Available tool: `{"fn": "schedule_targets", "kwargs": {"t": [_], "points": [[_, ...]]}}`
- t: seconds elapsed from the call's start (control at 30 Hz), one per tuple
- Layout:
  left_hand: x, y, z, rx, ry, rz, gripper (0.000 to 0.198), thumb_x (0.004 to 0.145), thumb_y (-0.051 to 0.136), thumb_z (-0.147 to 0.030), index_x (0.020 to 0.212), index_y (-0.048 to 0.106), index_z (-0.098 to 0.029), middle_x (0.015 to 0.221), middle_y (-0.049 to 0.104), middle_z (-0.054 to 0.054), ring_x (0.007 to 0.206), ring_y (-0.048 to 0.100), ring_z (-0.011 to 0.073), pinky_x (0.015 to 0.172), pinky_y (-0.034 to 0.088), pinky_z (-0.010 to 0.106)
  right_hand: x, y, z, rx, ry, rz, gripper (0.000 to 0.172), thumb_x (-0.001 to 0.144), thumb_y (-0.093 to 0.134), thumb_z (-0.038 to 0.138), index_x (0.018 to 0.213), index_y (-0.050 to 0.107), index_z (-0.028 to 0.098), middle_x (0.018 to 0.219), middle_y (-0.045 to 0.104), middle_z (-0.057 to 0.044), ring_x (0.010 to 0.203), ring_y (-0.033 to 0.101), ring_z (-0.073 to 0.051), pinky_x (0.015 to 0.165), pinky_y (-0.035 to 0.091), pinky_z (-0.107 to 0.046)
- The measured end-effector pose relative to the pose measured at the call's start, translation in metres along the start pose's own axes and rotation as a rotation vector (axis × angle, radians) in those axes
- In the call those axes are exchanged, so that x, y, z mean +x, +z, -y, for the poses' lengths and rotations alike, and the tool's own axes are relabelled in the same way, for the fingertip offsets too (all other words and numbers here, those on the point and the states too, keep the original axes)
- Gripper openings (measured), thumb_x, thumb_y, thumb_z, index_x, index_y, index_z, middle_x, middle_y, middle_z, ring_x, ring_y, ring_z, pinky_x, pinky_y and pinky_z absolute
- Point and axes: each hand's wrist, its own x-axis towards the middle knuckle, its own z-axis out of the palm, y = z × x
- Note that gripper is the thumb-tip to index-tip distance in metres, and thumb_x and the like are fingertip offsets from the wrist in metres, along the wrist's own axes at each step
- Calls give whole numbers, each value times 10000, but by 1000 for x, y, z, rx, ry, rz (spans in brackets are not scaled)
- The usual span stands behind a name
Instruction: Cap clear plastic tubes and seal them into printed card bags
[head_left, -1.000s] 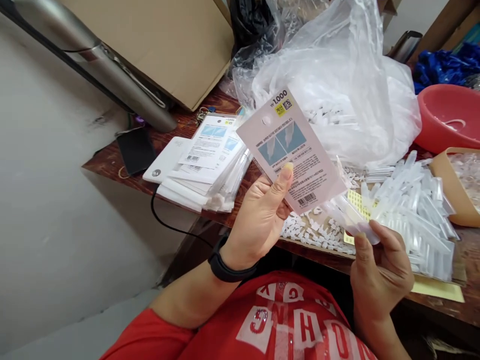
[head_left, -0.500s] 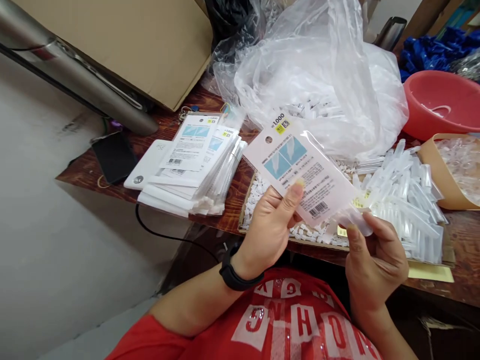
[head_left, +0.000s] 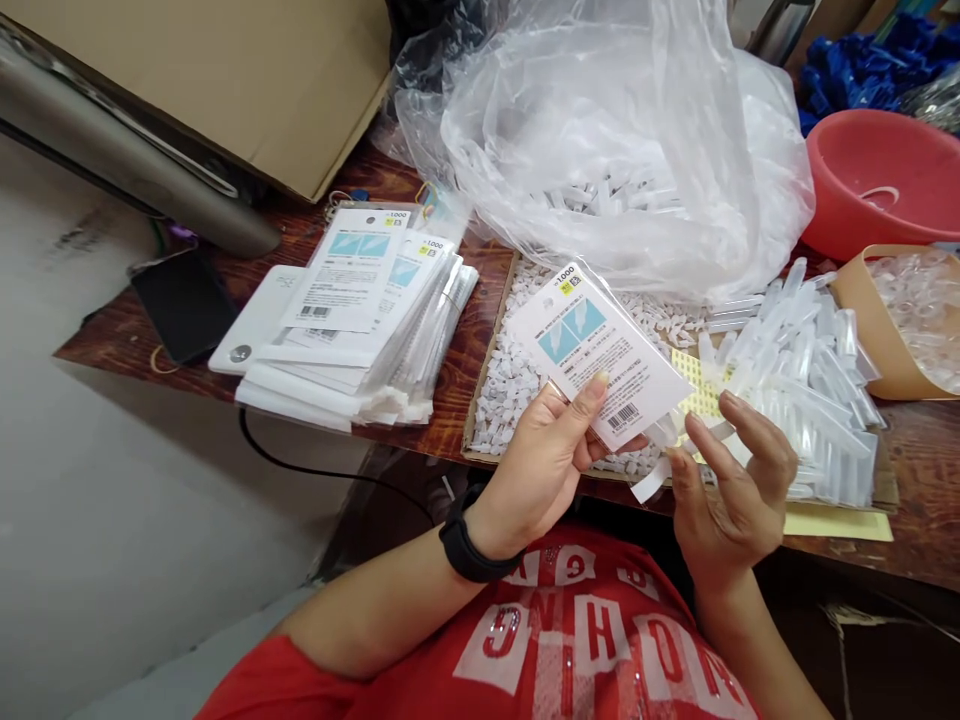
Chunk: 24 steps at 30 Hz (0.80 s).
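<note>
Left of your hands, one stack of packets [head_left: 360, 330] is lying on the wooden table [head_left: 112, 340]. Your left hand [head_left: 551, 455] is pinching one packet [head_left: 592, 350], its long axis slanting and its header pointing away and left. Your right hand [head_left: 731, 490] is hovering with fingers loosely spread at the packet's lower end. One red basin [head_left: 885, 180] is sitting far right.

Reference: the tray [head_left: 471, 445], on the table [head_left: 465, 330] at its near edge.

- In the tray: loose small parts [head_left: 502, 385].
- Over its right half: a heap of tubes [head_left: 810, 370].
- Behind it, touching: bag [head_left: 622, 130].
- Just beside it on the left: stack of packets [head_left: 352, 330].
- Further left: phone [head_left: 180, 305].
- Behind-left: box [head_left: 225, 70].
- Behind-right: basin [head_left: 885, 170].
- Right, past the tubes: tub [head_left: 855, 300].
- Above the near edge: card [head_left: 600, 350], in the grip of the left hand [head_left: 540, 465], with the right hand [head_left: 731, 495] just right of it.
</note>
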Motion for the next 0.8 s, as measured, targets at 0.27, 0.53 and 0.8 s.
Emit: {"fn": "schedule_targets", "kwargs": {"t": [0.27,0.53,0.8], "points": [[0,-3,2,-29,-42,59,147,955,829,-330,1005,822,-192,937,841,10,805,762,123,751,621,191,-6,-2,-1,94,72,21,542,891,847,217,1387,706,383,1565,599,-41,1433,602,-348,1196,477,-625],[1,-10,2,14,-100,123,248,988,789,-330,1209,803,-219,1306,807,79,1166,771,249,960,634,326,6,-12,-5,66,20,178,371,876,868,223,1212,744,318,1574,620,-33,1504,541,-341,1235,419,-671],[4,-13,-4,31,-130,157,269,988,784,-327,1239,798,-232,1371,779,87,1235,747,277,992,638,358,5,-12,-7,64,1,209,293,883,863,208,1130,733,297,1599,599,-15,1526,521,-333,1241,399,-690]]}}
